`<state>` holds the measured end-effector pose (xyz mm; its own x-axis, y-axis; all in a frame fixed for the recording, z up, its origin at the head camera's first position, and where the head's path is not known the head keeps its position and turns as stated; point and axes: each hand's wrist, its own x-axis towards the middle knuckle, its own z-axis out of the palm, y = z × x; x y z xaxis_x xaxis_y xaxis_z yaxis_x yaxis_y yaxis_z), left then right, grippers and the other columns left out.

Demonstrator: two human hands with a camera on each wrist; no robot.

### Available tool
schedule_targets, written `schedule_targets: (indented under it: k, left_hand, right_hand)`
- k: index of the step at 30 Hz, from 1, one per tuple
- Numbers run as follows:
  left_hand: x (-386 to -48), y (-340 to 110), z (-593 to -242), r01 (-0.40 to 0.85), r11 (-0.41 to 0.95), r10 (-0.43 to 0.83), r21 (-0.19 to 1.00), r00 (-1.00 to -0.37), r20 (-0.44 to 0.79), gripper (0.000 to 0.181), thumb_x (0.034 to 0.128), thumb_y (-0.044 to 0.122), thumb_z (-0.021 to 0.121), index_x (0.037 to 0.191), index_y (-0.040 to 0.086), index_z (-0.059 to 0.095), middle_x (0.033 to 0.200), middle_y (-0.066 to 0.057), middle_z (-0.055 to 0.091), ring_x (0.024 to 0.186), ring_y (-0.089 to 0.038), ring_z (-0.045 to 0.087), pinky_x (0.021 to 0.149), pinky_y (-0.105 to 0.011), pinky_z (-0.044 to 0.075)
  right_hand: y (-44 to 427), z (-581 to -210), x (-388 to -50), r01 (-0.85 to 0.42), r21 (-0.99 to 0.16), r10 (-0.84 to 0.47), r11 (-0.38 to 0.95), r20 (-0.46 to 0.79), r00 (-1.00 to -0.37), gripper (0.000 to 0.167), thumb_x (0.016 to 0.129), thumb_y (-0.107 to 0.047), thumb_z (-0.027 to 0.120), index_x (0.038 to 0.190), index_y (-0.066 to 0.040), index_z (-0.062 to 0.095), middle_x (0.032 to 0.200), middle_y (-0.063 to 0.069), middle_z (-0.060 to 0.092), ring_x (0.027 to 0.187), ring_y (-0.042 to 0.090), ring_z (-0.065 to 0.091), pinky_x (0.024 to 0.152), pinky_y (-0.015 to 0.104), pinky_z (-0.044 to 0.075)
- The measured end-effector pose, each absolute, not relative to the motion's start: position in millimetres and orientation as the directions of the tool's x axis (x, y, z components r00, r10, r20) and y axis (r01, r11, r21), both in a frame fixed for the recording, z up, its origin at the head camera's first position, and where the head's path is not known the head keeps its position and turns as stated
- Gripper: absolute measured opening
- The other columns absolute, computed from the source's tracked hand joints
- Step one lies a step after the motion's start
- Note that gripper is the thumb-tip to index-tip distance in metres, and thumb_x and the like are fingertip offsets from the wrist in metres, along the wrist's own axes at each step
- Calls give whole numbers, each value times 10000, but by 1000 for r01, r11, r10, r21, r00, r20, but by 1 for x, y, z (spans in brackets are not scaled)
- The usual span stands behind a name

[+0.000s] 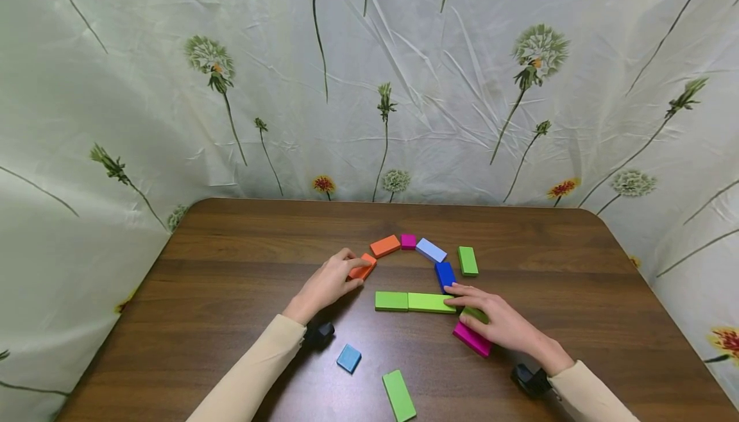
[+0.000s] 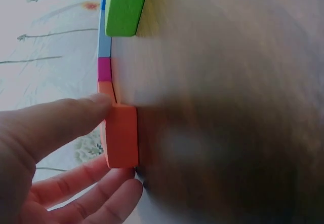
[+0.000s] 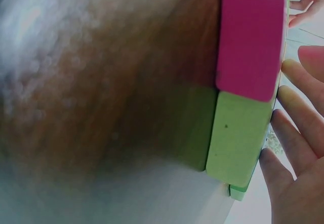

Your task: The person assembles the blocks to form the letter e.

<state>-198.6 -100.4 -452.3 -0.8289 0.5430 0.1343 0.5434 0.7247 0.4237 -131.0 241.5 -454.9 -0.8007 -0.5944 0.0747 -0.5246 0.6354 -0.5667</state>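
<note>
My left hand [image 1: 329, 282] pinches an orange block [image 2: 121, 136] between thumb and fingers at the left end of a curved row. From there the row runs through another orange block [image 1: 385, 245], a small magenta block [image 1: 408, 242], a light blue block [image 1: 431, 250] and a dark blue block [image 1: 444, 276]. Two green blocks [image 1: 391, 301] lie end to end below the arc. Over their right end, my right hand [image 1: 502, 320] rests with fairly straight fingers, partly covering a green block [image 3: 238, 139] and a longer magenta block [image 1: 472, 340] beside it.
A loose green block [image 1: 468, 261] lies right of the arc. Nearer the front of the brown wooden table [image 1: 231, 242] are a small blue block [image 1: 349, 358] and a long green block [image 1: 399, 396]. Behind the table hangs a flowered curtain [image 1: 450, 140].
</note>
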Motion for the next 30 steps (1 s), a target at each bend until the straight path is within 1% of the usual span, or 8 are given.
schedule_targets:
  k: [5,10,19,25,30]
  left_hand:
    - [-201,-104,-453,550,707,559,444,-820,124,400,874,172,714,1265,124,646,1092,-125,559,855,-196,599,710,-319,517]
    - [-203,-104,-453,535,704,553,467,-825,112,402,867,197,722,1258,133,652,1072,-114,557,870,-198,591,738,-338,514]
    - [-204,-102,-454,523,703,541,482,-833,115,410,865,199,724,1259,117,648,1071,-108,554,851,-182,574,721,-330,506]
    - [-204,-102,-455,534,701,546,472,-828,126,394,865,185,724,1241,93,650,1033,-104,548,774,-152,528,664,-300,484]
    - [-203,-101,-455,533,699,541,476,-830,135,374,866,177,724,1222,84,656,1025,-102,550,765,-144,536,651,-285,487]
  right_hand:
    - [242,-455,-131,-525,-564,-594,638,74,-801,321,945,-161,611,1257,-88,639,1404,87,493,1296,348,416,966,548,402]
    - [242,-455,-131,-525,-564,-594,638,74,-801,323,947,-168,609,1259,-90,638,1405,85,492,1297,345,416,964,546,405]
    - [242,-455,-130,-527,-562,-593,638,78,-801,325,948,-174,608,1263,-97,636,1406,82,492,1297,342,417,966,545,404]
    - [241,-455,-130,-527,-560,-593,640,77,-801,328,947,-174,610,1263,-93,635,1405,84,493,1296,344,417,965,548,403]
    - [241,-455,-131,-522,-565,-592,639,71,-803,329,947,-171,610,1264,-88,635,1407,87,491,1297,348,415,966,554,399]
